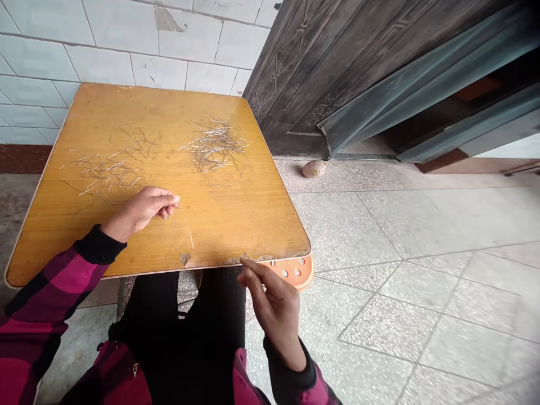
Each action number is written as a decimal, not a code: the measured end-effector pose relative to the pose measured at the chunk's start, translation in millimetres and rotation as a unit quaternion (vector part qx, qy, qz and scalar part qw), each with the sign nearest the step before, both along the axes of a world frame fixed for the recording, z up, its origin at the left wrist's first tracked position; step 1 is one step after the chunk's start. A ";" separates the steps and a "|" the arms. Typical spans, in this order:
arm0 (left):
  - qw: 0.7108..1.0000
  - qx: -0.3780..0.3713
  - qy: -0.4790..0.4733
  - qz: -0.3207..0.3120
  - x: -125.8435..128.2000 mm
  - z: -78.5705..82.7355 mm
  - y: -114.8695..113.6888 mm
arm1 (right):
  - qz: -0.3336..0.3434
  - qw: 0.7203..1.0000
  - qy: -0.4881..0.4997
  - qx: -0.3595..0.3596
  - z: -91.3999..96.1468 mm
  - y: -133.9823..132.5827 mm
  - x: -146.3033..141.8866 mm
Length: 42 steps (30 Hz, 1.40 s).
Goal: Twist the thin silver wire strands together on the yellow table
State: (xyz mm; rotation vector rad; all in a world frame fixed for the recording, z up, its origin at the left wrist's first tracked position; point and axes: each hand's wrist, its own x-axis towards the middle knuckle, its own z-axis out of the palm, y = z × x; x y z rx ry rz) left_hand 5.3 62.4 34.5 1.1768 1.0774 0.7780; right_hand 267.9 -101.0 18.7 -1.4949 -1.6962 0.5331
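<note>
Wire strands lie in two heaps on the tabletop, left hand pinched narrow (right hand half-open).

A tiled home entryway, shown by its embossed metal door, glazed white wall tiles and speckled terrazzo floor

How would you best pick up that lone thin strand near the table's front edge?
Probably pinch the strand at its middle, coming down with the fingertips of the left hand: it lies flat and alone on the wooden tabletop, so nothing blocks above.
</note>
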 end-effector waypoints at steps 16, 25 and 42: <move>1.000 -0.002 0.018 -0.022 7.5 -4.0 -1.5 | 0.020 0.994 -0.102 0.027 -32.0 57.3 -77.9; 0.998 -0.009 0.049 -0.048 0.4 -7.5 6.8 | 0.080 0.984 -0.158 0.000 -31.4 43.3 -72.5; 0.956 0.228 0.184 -0.012 5.3 -1.3 -2.6 | 0.081 0.986 -0.142 -0.015 -25.6 45.4 -60.1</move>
